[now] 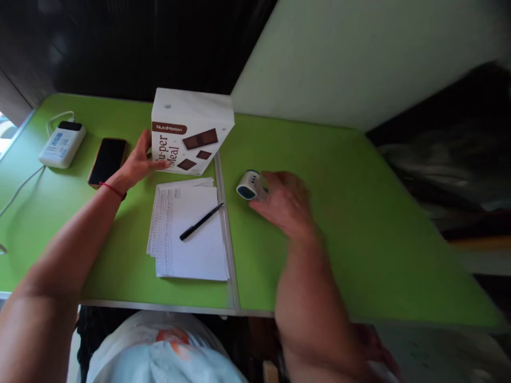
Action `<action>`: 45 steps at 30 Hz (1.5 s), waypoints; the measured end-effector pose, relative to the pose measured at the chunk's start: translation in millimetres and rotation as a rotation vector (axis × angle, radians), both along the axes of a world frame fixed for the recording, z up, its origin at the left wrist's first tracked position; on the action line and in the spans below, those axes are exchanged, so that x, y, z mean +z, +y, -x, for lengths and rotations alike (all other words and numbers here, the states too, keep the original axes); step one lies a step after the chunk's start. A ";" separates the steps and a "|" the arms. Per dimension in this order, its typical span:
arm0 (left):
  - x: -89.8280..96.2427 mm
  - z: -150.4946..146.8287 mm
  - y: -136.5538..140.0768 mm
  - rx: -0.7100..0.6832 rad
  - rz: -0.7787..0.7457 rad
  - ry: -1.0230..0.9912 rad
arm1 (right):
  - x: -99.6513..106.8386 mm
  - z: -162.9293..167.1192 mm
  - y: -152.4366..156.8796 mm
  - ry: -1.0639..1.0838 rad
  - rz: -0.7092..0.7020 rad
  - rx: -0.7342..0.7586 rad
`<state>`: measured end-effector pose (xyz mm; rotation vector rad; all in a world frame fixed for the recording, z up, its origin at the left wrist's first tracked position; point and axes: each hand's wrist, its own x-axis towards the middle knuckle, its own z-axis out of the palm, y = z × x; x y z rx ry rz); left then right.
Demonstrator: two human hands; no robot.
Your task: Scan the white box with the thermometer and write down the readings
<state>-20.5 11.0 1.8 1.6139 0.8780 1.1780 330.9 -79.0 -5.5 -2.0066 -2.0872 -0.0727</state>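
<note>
My left hand (pixel 138 159) is at the left edge of a white cardboard box (pixel 187 109) labelled NutriMotion, standing upright on the green table. Its thumb lies across the lower front of the box, while the fingers wrap round the left side, partly hidden. Right of the table's seam, my right hand (pixel 285 199), smeared by motion, grips a small white rounded item (pixel 249 183) with a dark blue oval end and several dark dots. I cannot make out its kind. Between my forearms lie stacked paper sheets (pixel 199 258) with rows of small writing, and a black pen (pixel 200 222) rests slantwise on them.
A phone (pixel 107 161) in an orange-brown case lies left of the box. Beyond it sits a white power bank (pixel 63 146) with cables. A metal seam strip (pixel 234 276) divides the green table (pixel 359 239). A pale wall (pixel 339 64) rises behind.
</note>
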 end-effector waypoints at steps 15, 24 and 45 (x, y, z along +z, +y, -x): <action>-0.9 -0.3 -24.7 0.221 0.093 0.112 | 9.2 61.5 -20.7 1.285 0.001 0.098; 1.5 -10.8 -33.3 0.135 0.169 0.081 | 12.0 122.9 -46.7 1.671 0.312 0.205; 17.0 -12.7 -35.0 -0.107 0.106 0.050 | -5.0 132.4 -45.0 1.671 0.326 0.226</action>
